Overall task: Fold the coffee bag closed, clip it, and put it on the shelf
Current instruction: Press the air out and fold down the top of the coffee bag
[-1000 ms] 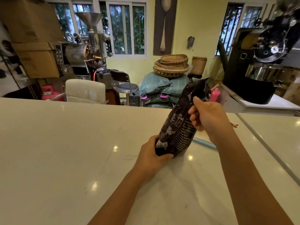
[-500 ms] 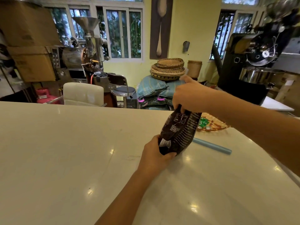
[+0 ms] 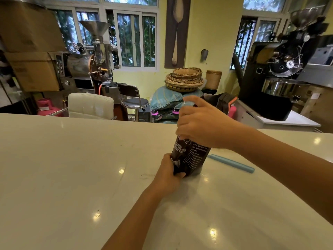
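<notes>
A dark brown coffee bag (image 3: 191, 159) with white print stands nearly upright on the white counter (image 3: 72, 168). My left hand (image 3: 168, 175) grips its lower left corner at the base. My right hand (image 3: 203, 123) is closed over the top of the bag and hides the folded part. A long light-blue clip (image 3: 231, 163) lies flat on the counter just right of the bag, touched by neither hand. No shelf is in view.
Beyond the counter's far edge stand a white chair (image 3: 91, 105), a metal stool (image 3: 135, 102), a coffee roaster (image 3: 90, 60) at left and a black roaster (image 3: 281, 73) at right. Stacked woven baskets (image 3: 184, 79) sit on sacks.
The bag has gone from tilted to nearly upright on the counter. My right hand moved from the bag's side up onto its top and pressed it down. My left hand kept its grip at the base.
</notes>
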